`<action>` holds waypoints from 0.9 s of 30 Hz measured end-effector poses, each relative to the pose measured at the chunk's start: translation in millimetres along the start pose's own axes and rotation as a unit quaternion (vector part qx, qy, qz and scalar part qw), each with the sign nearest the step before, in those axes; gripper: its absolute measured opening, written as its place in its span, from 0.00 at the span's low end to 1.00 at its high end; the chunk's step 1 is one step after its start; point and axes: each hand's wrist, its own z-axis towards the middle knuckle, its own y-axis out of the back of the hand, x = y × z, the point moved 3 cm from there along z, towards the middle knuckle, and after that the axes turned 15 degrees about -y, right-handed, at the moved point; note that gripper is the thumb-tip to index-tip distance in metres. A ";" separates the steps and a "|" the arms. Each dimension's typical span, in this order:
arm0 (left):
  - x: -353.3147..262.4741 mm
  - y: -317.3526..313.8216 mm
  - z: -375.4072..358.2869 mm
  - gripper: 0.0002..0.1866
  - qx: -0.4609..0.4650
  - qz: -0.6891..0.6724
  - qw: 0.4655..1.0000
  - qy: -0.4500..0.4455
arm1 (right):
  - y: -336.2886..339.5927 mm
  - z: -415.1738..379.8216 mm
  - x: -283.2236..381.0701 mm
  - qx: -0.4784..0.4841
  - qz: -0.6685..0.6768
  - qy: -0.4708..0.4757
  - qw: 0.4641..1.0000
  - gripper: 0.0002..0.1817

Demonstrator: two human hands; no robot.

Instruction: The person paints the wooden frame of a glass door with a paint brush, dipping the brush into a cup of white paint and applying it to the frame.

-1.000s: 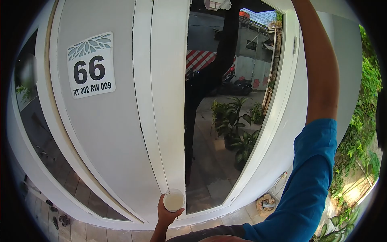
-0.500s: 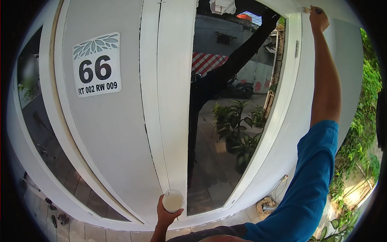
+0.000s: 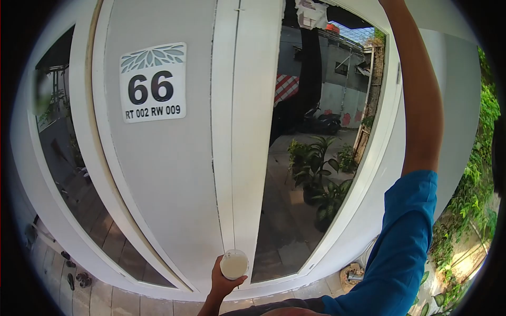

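Note:
My left hand [image 3: 225, 282] is wrapped around a clear cup [image 3: 234, 264] holding a whitish liquid that looks like paint. That cup is low in front of the white door frame [image 3: 246, 158]. My right arm [image 3: 421, 105], in a blue sleeve, reaches up past the right side of the dark glass pane [image 3: 300, 237]. Its hand is cut off by the top edge, so neither its fingers nor the brush seen earlier show. White frame trim [image 3: 379, 142] borders the glass beside this arm.
A number plate [image 3: 154, 83] reading 66 is on the grey panel left of the frame. Torn paper [image 3: 312, 13] sticks to the top of the glass. Footwear [image 3: 83, 282] lies on the floor at lower left. Green plants [image 3: 472, 174] grow along the right.
My right hand, which held a small brush against the upper right trim, has moved up and left out of view. The view has shifted, and the cup stays in my left hand.

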 end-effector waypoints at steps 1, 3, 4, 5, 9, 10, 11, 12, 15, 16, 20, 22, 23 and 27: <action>0.5 6.5 -2.8 0.41 -0.004 0.001 1.000 0.001 | -5.5 -10.2 1.6 0.025 0.029 -0.018 0.999 0.13; 4.9 21.1 -8.8 0.42 -0.002 0.004 1.000 0.008 | -11.1 -40.2 4.6 0.050 0.059 -0.038 0.996 0.13; 5.1 29.6 -11.3 0.42 -0.004 0.006 1.000 0.011 | -12.7 -63.1 3.3 0.082 0.057 -0.044 0.994 0.14; 5.2 37.0 -10.9 0.43 0.000 0.007 1.000 0.007 | -14.5 -88.4 2.4 0.114 0.056 -0.047 0.991 0.14; -5.5 67.3 -9.4 0.44 0.007 -0.003 1.000 -0.001 | -33.2 -233.1 21.4 0.175 0.127 -0.197 0.956 0.14; -9.0 74.8 -8.7 0.45 0.008 -0.014 1.000 -0.006 | -36.8 -272.2 23.2 0.198 0.148 -0.242 0.938 0.13; -11.1 83.1 -8.2 0.45 0.008 -0.012 1.000 0.005 | -39.5 -311.1 24.5 0.218 0.169 -0.288 0.917 0.13; -13.6 88.0 -10.7 0.46 0.016 -0.013 1.000 0.006 | -40.9 -349.1 32.1 0.215 0.163 -0.334 0.903 0.11; -15.6 105.8 -12.0 0.47 0.024 -0.022 0.999 0.017 | -51.1 -443.1 46.2 0.230 0.204 -0.436 0.846 0.07; -17.1 110.6 -12.3 0.47 0.026 -0.032 0.999 0.007 | -52.7 -468.4 49.7 0.231 0.207 -0.454 0.835 0.07; -24.7 130.4 -17.8 0.49 0.033 -0.022 0.999 0.012 | -70.3 -544.4 71.7 0.275 0.133 -0.456 0.836 0.06; -25.8 137.8 -20.0 0.49 0.033 -0.032 0.999 0.008 | -81.7 -567.5 82.5 0.275 0.111 -0.467 0.833 0.06; -27.3 142.1 -18.9 0.50 0.042 -0.024 0.999 0.006 | -86.9 -574.3 84.5 0.277 0.114 -0.490 0.819 0.06; -33.5 156.0 -22.6 0.52 0.053 -0.012 0.998 0.015 | -106.2 -595.2 91.4 0.289 0.136 -0.542 0.778 0.07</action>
